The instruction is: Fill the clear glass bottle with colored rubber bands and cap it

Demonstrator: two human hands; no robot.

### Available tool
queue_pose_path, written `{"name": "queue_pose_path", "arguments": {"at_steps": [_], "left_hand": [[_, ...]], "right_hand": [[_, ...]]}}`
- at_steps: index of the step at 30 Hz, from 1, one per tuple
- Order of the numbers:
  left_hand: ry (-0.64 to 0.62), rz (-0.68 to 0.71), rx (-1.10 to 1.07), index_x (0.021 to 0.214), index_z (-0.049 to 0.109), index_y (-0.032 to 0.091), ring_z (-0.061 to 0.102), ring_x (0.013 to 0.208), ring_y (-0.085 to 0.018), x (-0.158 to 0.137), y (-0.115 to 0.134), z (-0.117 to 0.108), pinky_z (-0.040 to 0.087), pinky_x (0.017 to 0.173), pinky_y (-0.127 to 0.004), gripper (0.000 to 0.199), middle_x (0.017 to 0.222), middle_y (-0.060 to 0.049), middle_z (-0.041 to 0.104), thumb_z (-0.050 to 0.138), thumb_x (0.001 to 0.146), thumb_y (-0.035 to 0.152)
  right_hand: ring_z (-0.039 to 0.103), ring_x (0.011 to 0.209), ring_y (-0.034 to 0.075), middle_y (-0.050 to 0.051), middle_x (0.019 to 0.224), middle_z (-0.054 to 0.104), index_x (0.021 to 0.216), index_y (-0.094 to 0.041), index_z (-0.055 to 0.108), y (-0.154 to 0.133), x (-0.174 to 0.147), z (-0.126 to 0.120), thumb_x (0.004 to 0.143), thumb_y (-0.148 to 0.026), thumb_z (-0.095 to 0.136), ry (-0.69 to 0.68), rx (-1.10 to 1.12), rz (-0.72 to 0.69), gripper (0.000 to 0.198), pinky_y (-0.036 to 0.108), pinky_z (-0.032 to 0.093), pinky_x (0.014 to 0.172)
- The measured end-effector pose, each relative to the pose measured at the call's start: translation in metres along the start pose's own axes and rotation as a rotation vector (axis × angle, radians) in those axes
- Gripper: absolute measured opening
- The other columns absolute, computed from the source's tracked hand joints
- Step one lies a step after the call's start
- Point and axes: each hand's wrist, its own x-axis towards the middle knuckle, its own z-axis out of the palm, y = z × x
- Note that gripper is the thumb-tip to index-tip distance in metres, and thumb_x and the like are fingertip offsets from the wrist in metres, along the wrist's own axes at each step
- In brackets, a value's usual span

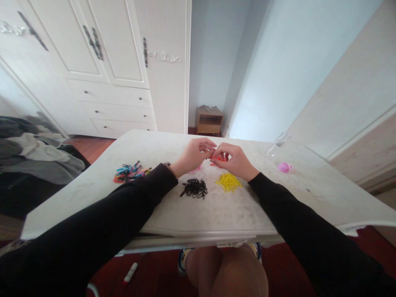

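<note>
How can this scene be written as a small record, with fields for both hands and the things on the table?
Left hand: close to the right hand; anything held is too small to tell
Right hand: at the red pieces, partly hiding them
Nearest the person: black loops and, to their right, yellow pieces
Partly behind left hand: pink pieces
Far left pile: mixed-colour pieces
Right side: clear container, round pink object
Surface: white table

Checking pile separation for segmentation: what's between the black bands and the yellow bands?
Just a narrow bare strip of white tabletop; the head view shows the black bands and yellow bands apart.
</note>
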Motion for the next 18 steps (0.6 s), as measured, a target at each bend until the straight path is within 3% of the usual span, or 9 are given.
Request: {"name": "queue_pose_path", "arguments": {"at_steps": [4, 11, 18], "left_hand": [[0.013, -0.061, -0.056, 0.093, 0.070, 0.012, 0.071, 0.072, -0.014, -0.001, 0.001, 0.000, 0.060, 0.069, -0.027, 0.014, 0.079, -0.004, 0.074, 0.075, 0.080, 0.012], [-0.032, -0.115, -0.119, 0.092, 0.070, 0.013, 0.071, 0.069, -0.013, -0.003, 0.008, -0.006, 0.061, 0.071, -0.029, 0.022, 0.075, -0.003, 0.073, 0.083, 0.079, 0.024], [-0.071, -0.121, 0.001, 0.091, 0.074, 0.012, 0.070, 0.065, -0.013, -0.003, 0.010, -0.012, 0.061, 0.063, -0.027, 0.019, 0.071, -0.004, 0.073, 0.082, 0.077, 0.023]], "right_hand": [[0.055, 0.065, 0.013, 0.001, 0.075, 0.065, 0.080, -0.020, 0.073, 0.001, 0.000, -0.004, 0.090, -0.029, 0.071, 0.039, -0.011, 0.027, 0.014, 0.030, 0.042, 0.059], [0.058, 0.071, 0.016, 0.002, 0.078, 0.068, 0.080, -0.021, 0.071, 0.011, -0.003, -0.008, 0.089, -0.041, 0.073, 0.151, 0.090, 0.157, 0.022, 0.030, 0.042, 0.061], [0.055, 0.070, 0.015, 0.001, 0.076, 0.063, 0.078, -0.020, 0.069, 0.015, -0.003, -0.010, 0.083, -0.053, 0.077, 0.215, 0.187, 0.218, 0.034, 0.030, 0.040, 0.061]]}}
